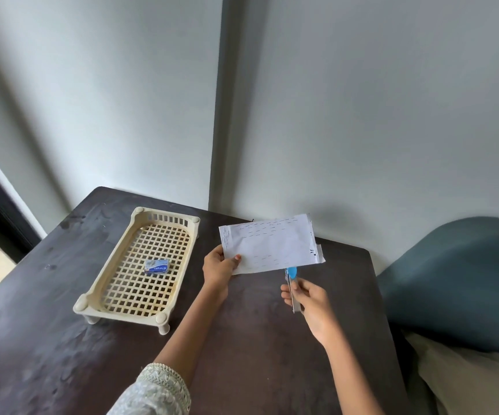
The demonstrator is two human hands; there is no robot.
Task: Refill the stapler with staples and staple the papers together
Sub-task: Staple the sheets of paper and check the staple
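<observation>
Above bare table [242,339], stapler [292,280] meets papers' [272,245] lower edge

no text reads clearly. the small blue box [157,266] in the cream tray [113,265] carries a white printed label, too blurred to read. the papers [272,245] show short dashed marks, no legible words.

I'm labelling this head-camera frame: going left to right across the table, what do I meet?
cream basket → staple box → left hand → papers → stapler → right hand → blue cushion
</observation>
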